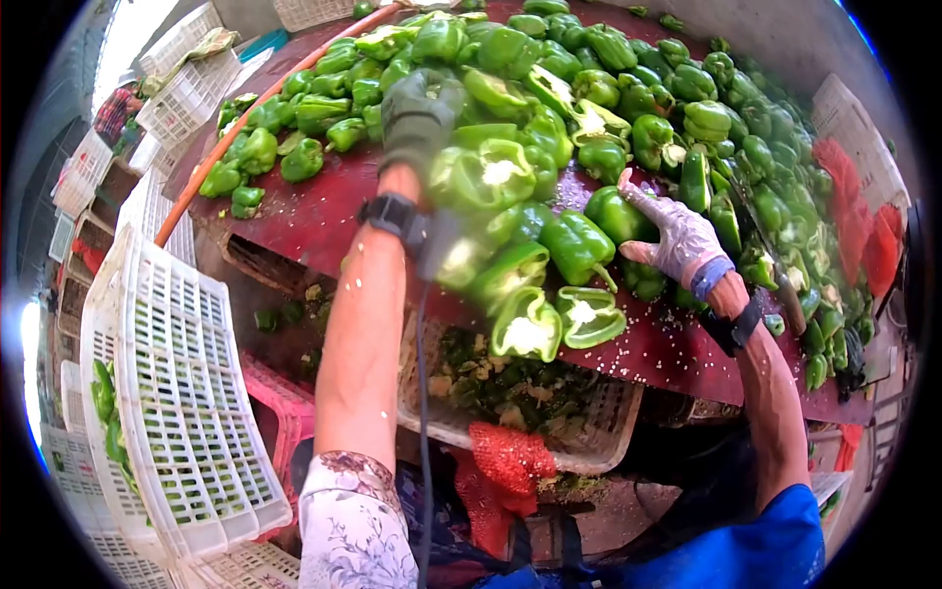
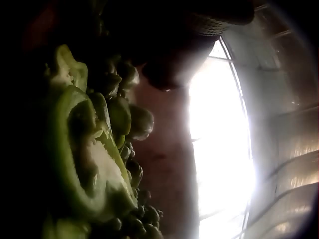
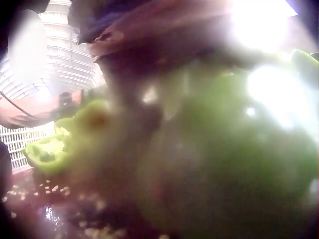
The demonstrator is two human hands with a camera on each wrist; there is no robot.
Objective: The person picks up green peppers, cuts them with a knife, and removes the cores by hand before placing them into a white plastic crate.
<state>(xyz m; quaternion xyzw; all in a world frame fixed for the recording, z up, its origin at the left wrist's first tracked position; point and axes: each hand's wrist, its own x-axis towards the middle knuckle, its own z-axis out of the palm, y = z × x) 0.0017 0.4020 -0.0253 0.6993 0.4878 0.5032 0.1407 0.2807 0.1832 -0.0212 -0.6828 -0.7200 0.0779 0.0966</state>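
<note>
My left hand (image 1: pixel 420 116), in a dark glove, reaches over the pile of green bell peppers (image 1: pixel 510 51). It is blurred, and I cannot tell whether it holds one. Beside its wrist lie halved peppers (image 1: pixel 491 175) with pale seed cores; one cut half (image 2: pixel 92 154) is close up in the left wrist view. My right hand (image 1: pixel 677 236) wears a thin translucent glove. Its thumb and forefinger are spread along either side of a whole bell pepper (image 1: pixel 613 214). A big blurred pepper (image 3: pixel 239 149) fills much of the right wrist view.
Loose seeds dot the dark red tabletop (image 1: pixel 677 368). A long knife (image 1: pixel 780 280) lies among the peppers at right. Below the table edge, a crate (image 1: pixel 618 432) holds scraps. White plastic crates (image 1: pixel 196 383) stand at left, near a pink stool (image 1: pixel 280 402). Red netting (image 1: pixel 510 456) hangs in front.
</note>
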